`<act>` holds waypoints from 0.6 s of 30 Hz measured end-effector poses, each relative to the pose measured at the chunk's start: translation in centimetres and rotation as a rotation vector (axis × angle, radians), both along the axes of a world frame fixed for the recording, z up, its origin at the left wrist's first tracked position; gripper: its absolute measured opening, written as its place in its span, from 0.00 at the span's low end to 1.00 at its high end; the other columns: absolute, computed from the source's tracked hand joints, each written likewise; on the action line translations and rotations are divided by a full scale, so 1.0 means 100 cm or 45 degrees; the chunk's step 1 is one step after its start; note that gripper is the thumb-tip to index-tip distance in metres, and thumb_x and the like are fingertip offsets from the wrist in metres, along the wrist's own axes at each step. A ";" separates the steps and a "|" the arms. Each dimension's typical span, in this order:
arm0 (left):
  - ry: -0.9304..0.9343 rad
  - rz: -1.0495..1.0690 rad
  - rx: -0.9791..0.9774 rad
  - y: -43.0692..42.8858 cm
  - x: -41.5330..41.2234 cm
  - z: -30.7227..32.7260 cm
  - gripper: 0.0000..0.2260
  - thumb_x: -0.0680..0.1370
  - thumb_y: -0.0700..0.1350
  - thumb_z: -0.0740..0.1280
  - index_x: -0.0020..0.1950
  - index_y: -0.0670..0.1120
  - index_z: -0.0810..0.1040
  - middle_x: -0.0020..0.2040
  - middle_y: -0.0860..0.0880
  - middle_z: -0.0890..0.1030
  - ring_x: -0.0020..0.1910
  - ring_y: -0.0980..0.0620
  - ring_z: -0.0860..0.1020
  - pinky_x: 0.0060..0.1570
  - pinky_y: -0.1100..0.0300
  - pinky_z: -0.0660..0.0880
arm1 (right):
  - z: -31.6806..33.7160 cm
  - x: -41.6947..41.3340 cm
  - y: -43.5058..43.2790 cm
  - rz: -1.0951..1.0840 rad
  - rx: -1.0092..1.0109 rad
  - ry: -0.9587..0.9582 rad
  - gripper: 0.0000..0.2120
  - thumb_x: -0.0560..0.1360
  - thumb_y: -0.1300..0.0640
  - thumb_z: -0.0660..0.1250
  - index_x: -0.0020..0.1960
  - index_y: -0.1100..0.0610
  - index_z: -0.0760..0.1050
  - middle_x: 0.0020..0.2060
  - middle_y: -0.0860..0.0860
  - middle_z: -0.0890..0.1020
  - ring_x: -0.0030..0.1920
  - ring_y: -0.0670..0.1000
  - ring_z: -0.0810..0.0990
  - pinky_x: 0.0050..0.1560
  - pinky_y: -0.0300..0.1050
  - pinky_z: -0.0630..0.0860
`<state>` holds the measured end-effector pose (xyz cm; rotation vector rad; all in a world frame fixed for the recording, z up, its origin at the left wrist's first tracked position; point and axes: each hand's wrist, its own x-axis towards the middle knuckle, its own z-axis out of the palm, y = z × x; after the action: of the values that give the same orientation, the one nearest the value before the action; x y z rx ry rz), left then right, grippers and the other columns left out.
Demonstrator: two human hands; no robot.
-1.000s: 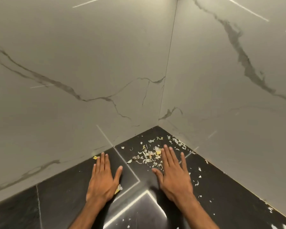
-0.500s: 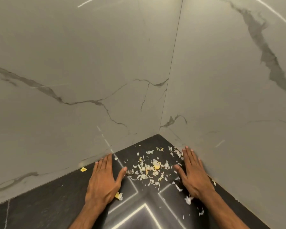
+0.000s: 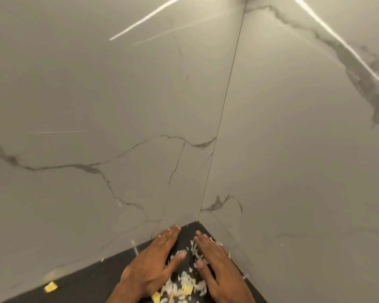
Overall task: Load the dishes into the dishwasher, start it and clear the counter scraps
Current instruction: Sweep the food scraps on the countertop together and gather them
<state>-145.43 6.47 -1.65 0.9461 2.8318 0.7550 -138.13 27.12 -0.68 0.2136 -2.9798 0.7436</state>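
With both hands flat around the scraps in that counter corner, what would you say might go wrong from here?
1. The yellow bit lies well left of the left hand, outside both palms, so it may be left behind.
2. A few flakes sit between the right hand and the wall and may stay there.
3. The scraps are loose and the hands are apart, so some may slip through the gap.
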 end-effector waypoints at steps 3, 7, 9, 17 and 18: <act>-0.014 -0.056 0.019 0.018 -0.014 0.005 0.31 0.80 0.70 0.44 0.80 0.62 0.40 0.78 0.66 0.41 0.76 0.68 0.43 0.71 0.67 0.41 | -0.001 -0.018 0.006 -0.175 0.011 0.041 0.38 0.71 0.24 0.30 0.77 0.38 0.39 0.75 0.32 0.38 0.76 0.33 0.39 0.79 0.42 0.44; -0.031 -0.130 0.030 0.031 -0.027 0.004 0.31 0.81 0.68 0.44 0.81 0.60 0.42 0.79 0.64 0.44 0.77 0.68 0.46 0.73 0.68 0.44 | -0.004 -0.031 -0.003 -0.126 0.071 -0.127 0.35 0.78 0.30 0.38 0.80 0.45 0.38 0.76 0.36 0.41 0.77 0.36 0.41 0.76 0.37 0.41; -0.038 -0.169 0.038 0.036 -0.032 0.003 0.32 0.79 0.70 0.43 0.81 0.59 0.44 0.80 0.62 0.48 0.77 0.66 0.49 0.76 0.65 0.47 | -0.005 -0.032 0.000 -0.042 0.070 -0.124 0.33 0.80 0.32 0.39 0.81 0.44 0.43 0.78 0.37 0.46 0.76 0.34 0.42 0.77 0.37 0.42; -0.259 -0.092 0.535 0.031 -0.046 0.001 0.33 0.77 0.71 0.50 0.79 0.58 0.59 0.77 0.64 0.63 0.73 0.71 0.59 0.74 0.66 0.57 | -0.008 -0.045 0.007 -0.107 -0.005 -0.015 0.35 0.77 0.28 0.38 0.80 0.41 0.48 0.78 0.36 0.51 0.76 0.33 0.46 0.76 0.34 0.46; -0.272 -0.109 0.531 0.033 -0.048 0.002 0.34 0.77 0.72 0.49 0.79 0.58 0.59 0.77 0.64 0.63 0.73 0.71 0.59 0.76 0.62 0.57 | -0.010 -0.051 0.006 -0.069 0.074 -0.045 0.35 0.78 0.30 0.38 0.81 0.44 0.46 0.79 0.38 0.49 0.77 0.36 0.45 0.78 0.39 0.47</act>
<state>-150.26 9.79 -1.44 0.9541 2.4798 1.3777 -143.27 27.71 -1.67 0.1230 -3.0297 0.6628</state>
